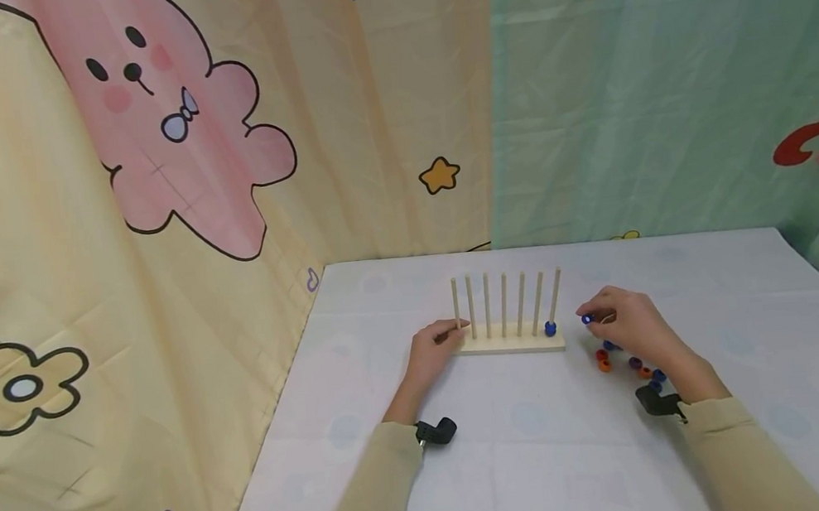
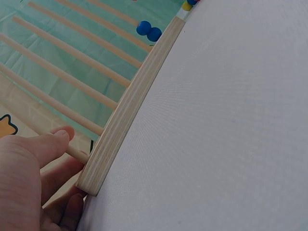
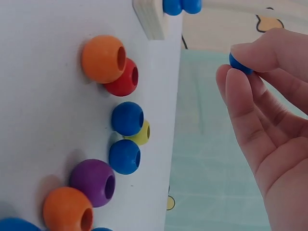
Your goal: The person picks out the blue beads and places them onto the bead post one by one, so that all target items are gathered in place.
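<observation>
A wooden peg rack (image 1: 512, 345) with a row of upright pegs stands on the table. Its rightmost peg carries two blue beads (image 2: 148, 31) at the bottom. My left hand (image 1: 434, 349) grips the rack's left end, thumb and fingers round the leftmost peg (image 2: 77, 154) just above the base. To the right of the rack, my right hand (image 1: 634, 323) pinches a blue bead (image 3: 239, 64) between thumb and fingertips, raised off the table. Below that hand lie loose beads: an orange bead (image 3: 100, 58), a red bead (image 3: 126, 79), a purple bead (image 3: 91, 182) and several others.
A white cloth covers the table (image 1: 521, 460). Printed curtains (image 1: 379, 109) hang behind it and along its left side. Each wrist wears a small black camera, such as the left camera (image 1: 437, 432). A yellow bead (image 3: 141, 134) sits behind the blue ones.
</observation>
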`<state>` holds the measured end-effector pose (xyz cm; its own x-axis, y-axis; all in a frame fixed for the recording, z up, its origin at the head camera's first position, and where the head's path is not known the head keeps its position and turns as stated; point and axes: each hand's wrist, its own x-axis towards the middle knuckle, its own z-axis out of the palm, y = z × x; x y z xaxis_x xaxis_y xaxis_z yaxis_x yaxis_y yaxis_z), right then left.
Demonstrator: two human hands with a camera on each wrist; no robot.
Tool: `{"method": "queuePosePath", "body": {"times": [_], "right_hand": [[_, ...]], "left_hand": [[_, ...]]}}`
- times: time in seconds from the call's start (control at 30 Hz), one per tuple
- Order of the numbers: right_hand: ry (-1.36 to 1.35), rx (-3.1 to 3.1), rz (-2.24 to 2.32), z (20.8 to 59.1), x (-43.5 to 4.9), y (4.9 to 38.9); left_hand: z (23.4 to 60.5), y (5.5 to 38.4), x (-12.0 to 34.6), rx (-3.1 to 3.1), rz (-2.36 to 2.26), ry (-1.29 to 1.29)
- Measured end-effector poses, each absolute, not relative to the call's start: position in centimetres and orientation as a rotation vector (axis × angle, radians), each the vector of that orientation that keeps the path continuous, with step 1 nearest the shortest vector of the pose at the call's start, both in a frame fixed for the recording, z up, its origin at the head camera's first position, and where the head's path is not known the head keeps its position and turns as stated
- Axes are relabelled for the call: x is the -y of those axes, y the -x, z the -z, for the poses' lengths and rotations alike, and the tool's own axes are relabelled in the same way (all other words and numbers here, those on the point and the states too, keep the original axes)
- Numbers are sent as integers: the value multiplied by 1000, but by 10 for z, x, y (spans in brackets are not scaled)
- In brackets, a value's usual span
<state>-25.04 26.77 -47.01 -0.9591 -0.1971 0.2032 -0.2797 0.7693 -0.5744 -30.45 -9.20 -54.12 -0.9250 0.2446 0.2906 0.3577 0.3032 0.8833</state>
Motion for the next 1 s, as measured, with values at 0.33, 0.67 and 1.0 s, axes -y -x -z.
{"method": "queuePosePath", "body": {"times": [0.33,0.67,1.0], "right_hand": [[-298,2711,-1008,459,-262,246],[-307,2629,-973,446,-258,243],[-284,2567,-1001,431,-252,239]], "left_hand": [[541,305,92,2476,1687,564],[539,304,91,2432,1726,562],[540,303,92,2452,1715,560]]}}
